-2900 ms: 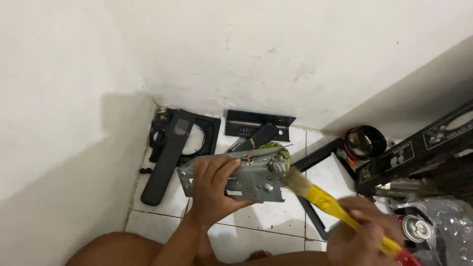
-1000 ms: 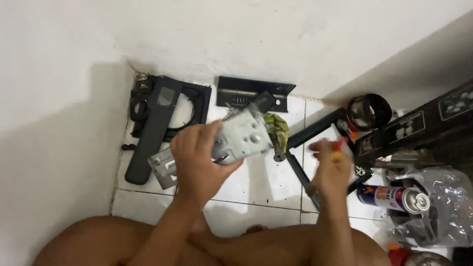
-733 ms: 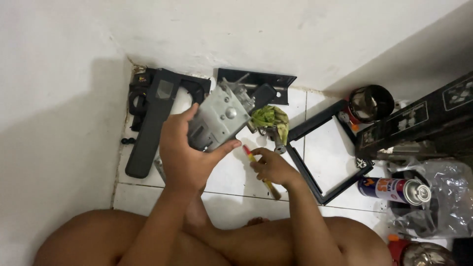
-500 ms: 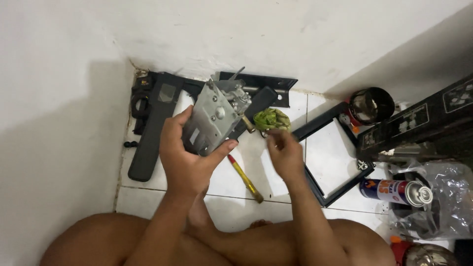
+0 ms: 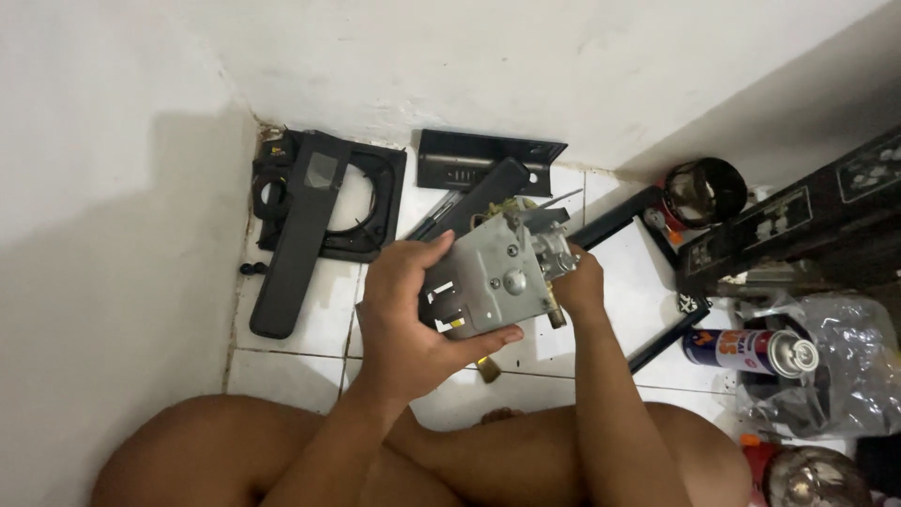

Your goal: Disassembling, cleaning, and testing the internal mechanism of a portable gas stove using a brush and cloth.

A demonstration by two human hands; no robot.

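The grey metal part (image 5: 493, 282) is held up over the white floor (image 5: 310, 343), just above the bare legs. It is gripped by the left hand (image 5: 408, 314), with the fingers curled round its near side and the thumb on top. The right hand (image 5: 577, 286) is pressed against its far side; its fingers are hidden behind the part, so how far it is open cannot be told. A bit of a yellow stick (image 5: 487, 368) is seen on the floor right under the part.

The part looks heavy and has thin sharp bits sticking up. It could slip and be dropped on the legs or crack a tile if the left grip gets loose. Fingers could be pinched or cut by the thin edges.

To the right, a spray can (image 5: 746, 349) and a clear bag (image 5: 835, 376) lie near, so little room is left there. Farther off, black frames (image 5: 328, 202) and a black plate (image 5: 488, 160) are packed against the wall (image 5: 469, 66). The most open room is the tile just left of the hands.
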